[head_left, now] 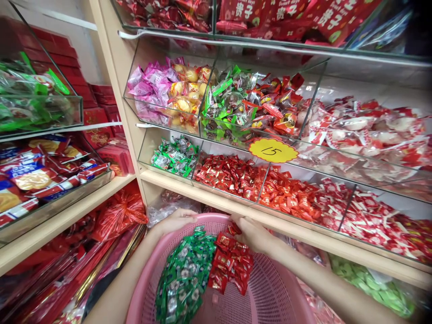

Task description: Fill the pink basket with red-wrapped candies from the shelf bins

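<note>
Your left hand (pixel 177 219) curls over the far rim of the pink basket (pixel 270 292), fingers folded down over the edge, gripping it. Your right hand (pixel 251 231) lies just inside the same rim, fingers drawn together and bent onto the top of the red candies (pixel 231 265); whether they pinch a piece or only press on the heap cannot be told from here.

The basket sits low in front of you, below the wooden shelf (pixel 236 204) and close against it, its far rim nearly under the shelf's front edge. It looks like thin perforated plastic: probably light, a little flexible, and likely to bow if you lift by one side. The rim is the stiffest part, so hold there, ideally at two opposite points.

Inside, the green candies (pixel 184 274) form a long heap running from the far rim toward you, slanting slightly to your left. The red candies lie touching it on the right, in a shorter heap with the same far-to-near axis. Each piece is a small glossy wrapped packet, so expect them to be slippery, light and loose; they will slide if the basket tips. Take them by the handful rather than singly.

Above, clear bins (pixel 232 173) hold more green and red candies, and a yellow price tag (pixel 272 150) marked 15 is stuck on the front of the row above.
</note>
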Demonstrator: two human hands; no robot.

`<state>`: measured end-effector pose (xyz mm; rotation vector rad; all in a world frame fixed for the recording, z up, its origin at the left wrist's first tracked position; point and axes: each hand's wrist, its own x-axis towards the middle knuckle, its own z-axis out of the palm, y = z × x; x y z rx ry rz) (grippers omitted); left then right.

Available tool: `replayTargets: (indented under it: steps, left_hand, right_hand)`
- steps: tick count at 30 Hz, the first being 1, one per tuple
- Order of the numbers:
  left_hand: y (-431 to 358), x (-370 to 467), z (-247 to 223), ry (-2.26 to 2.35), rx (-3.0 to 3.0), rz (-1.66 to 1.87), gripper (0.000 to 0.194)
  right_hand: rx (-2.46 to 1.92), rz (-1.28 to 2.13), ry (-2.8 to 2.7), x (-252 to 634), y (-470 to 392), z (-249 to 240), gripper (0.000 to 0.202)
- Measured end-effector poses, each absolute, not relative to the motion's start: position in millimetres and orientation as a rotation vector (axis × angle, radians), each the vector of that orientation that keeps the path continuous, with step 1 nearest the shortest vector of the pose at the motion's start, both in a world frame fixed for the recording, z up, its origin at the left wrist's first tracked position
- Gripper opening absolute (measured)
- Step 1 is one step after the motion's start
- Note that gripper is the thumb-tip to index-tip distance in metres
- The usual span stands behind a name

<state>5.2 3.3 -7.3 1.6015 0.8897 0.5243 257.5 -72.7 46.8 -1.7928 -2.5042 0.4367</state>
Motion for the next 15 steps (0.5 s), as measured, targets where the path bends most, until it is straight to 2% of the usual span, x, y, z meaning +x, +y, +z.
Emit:
replayTargets:
  steps: [8,15]
  left_hand:
    - [2.4,6.3,-4.4,0.891,1.587,0.535,0.044]
    - [2.3,5.8,-5.2,0.899,1.596,0.545,0.044]
  right_hand:
    - [-1.702,0.555,-2.575,244.4,-77.1,38.8,0.03]
    - [-1.799,0.682,-2.603,228.2,-86.6,36.7,0.025]
